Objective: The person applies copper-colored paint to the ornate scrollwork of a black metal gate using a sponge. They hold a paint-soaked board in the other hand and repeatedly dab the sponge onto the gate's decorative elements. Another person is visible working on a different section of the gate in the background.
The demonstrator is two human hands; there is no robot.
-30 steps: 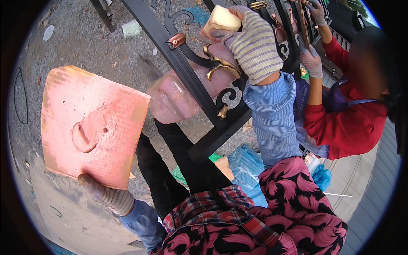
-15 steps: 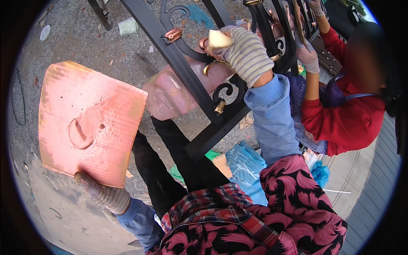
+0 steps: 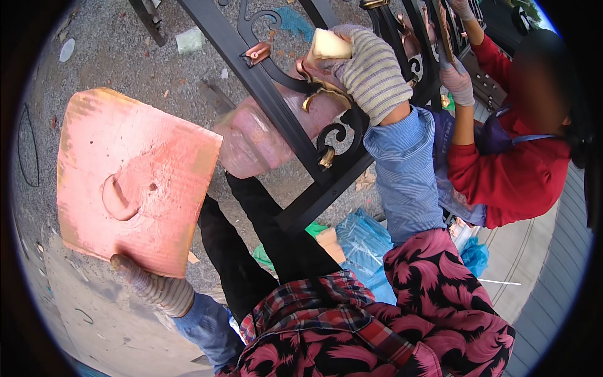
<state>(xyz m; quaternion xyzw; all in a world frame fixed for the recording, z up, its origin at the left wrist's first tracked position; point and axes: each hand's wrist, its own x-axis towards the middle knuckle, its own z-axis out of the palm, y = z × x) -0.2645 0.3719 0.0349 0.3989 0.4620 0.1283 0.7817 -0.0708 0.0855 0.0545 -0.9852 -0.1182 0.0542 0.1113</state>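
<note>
My left hand (image 3: 154, 286), in a striped knit glove, grips the lower edge of a cardboard sheet (image 3: 88, 169). Pink-copper paint coats the sheet, with a thick curved blob of paint (image 3: 120, 198) near its middle. In my gloved right hand (image 3: 377, 72) is a pale yellow sponge (image 3: 330, 45), closed between thumb and fingers. That hand rests at the scrollwork of a black metal railing (image 3: 267, 116), beside a copper-and-gold leaf ornament (image 3: 326, 91). Lower down, a small scroll (image 3: 331, 141) carries a gold tip. My right fingertips are partly hidden behind the sponge.
Under the railing lies a pinkish plastic-wrapped bundle (image 3: 251, 141). Blue plastic sheeting (image 3: 364, 245) and a cardboard piece (image 3: 330, 244) lie right of my legs. At the right, a person in red sleeves (image 3: 502, 182) works with gloved hands on the railing.
My right hand and the sponge have shifted slightly up and right, uncovering more of the gold-edged leaf ornament. The left hand and cardboard stay nearly still.
</note>
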